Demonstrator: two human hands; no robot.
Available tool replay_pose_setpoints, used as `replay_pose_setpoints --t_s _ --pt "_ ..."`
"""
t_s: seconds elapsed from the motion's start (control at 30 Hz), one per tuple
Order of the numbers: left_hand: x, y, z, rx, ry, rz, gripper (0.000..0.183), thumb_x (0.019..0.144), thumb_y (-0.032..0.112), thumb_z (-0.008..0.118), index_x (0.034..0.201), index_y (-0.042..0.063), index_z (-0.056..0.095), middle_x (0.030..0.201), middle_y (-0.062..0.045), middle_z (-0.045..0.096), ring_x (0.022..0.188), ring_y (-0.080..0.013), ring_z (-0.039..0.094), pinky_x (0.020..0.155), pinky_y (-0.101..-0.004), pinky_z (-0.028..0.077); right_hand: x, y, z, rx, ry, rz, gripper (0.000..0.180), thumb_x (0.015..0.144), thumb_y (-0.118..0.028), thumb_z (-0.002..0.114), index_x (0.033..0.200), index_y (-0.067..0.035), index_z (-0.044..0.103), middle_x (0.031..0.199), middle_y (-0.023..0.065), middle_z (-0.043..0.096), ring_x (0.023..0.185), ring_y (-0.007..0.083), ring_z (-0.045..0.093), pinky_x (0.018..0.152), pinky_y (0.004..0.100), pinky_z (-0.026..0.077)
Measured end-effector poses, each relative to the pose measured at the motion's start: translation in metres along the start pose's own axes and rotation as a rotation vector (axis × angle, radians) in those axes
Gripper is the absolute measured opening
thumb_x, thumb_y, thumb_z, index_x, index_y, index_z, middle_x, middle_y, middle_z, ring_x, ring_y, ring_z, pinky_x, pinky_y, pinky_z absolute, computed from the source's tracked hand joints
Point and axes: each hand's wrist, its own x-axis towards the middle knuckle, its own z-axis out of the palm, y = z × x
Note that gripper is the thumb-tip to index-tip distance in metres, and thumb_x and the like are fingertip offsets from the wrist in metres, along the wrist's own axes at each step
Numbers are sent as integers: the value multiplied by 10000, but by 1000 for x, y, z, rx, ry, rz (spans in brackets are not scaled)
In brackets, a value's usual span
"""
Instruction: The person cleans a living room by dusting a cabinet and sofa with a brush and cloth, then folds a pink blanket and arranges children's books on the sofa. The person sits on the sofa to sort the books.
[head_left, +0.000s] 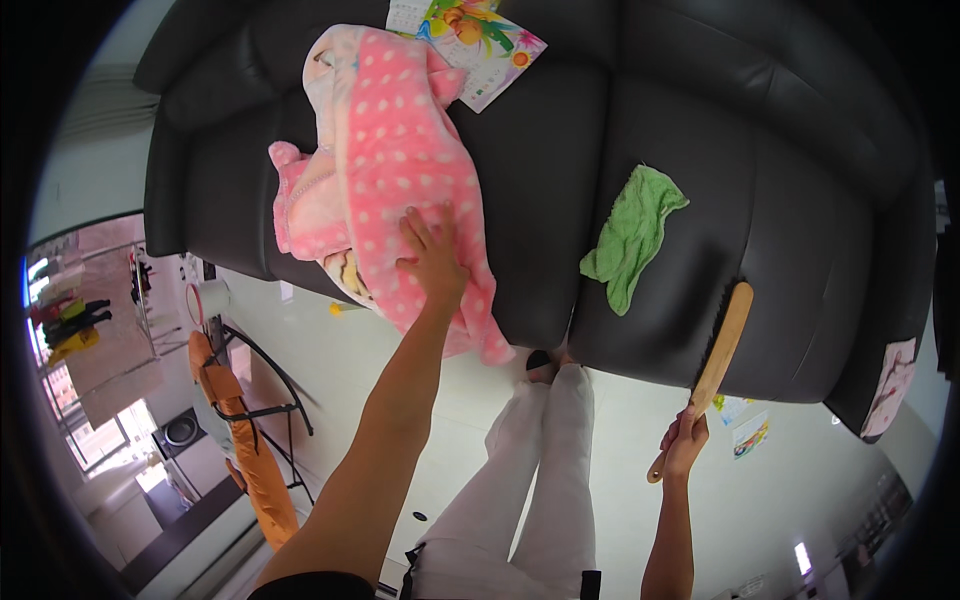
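Observation:
My left hand (435, 259) rests with spread fingers on a pink fleece blanket (409, 135) with white dots. The blanket lies bunched on a dark leather sofa (540, 187), partly hanging over its front edge. In my right hand (686, 435) is the handle of a wooden long-handled brush (724, 345). Its dark bristles face left, and the brush is held over the front of the right seat cushion. Between the blanket and the brush, a crumpled green cloth (634, 232) lies on the seat.
Colourful printed sheets (487, 52) lie behind the blanket. A pink printed cloth (889, 386) covers the right armrest's end. At left stand a black-framed folding item (262, 409) with orange fabric (259, 465) and a washing machine (180, 430). More printed sheets (750, 435) lie on the floor (622, 442).

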Motion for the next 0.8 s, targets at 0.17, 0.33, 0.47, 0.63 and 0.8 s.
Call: replay_pose_setpoints --t_s 0.17,0.33,0.47,0.63,0.8 --pt "6 -14 15 -187 78 198 960 632 59 732 1440 218 239 1475 -183 166 1349 -378 192 869 -581 380 31 -40 8 -82 -42 -104 320 969 -347 479 807 -73 450 529 -37 374 410 37 336 348 204 294" --pt "5 -71 -17 -446 392 259 852 635 29 735 1378 32 318 1365 -217 339 1244 -395 342 999 -444 341 114 -62 24 -207 63 -257 308 953 -363 518 873 -65 505 567 -50 353 454 33 307 403 219 267" --pt "26 -100 -26 -599 637 26 755 653 132 778 1294 -16 407 1285 -261 436 1176 -388 440 939 -441 387 195 -90 40 -721 228 -639 377 880 -303 629 1096 -17 512 845 83 553 736 167 540 622 281 432" --pt "52 -107 -25 -1028 26 -116 793 654 191 771 1301 -46 378 1120 -280 570 1077 -376 551 918 -409 427 176 -113 118 -519 -85 -784 697 792 -146 722 1377 -52 355 1264 164 492 1203 273 457 945 422 402" --pt "-5 -119 -45 -1362 -322 179 575 681 121 746 1187 -30 516 1012 -130 638 940 -209 606 835 -337 475 72 -100 253 -137 -589 -289 852 823 -335 706 1462 -81 204 1401 175 371 1295 261 357 1074 390 240"
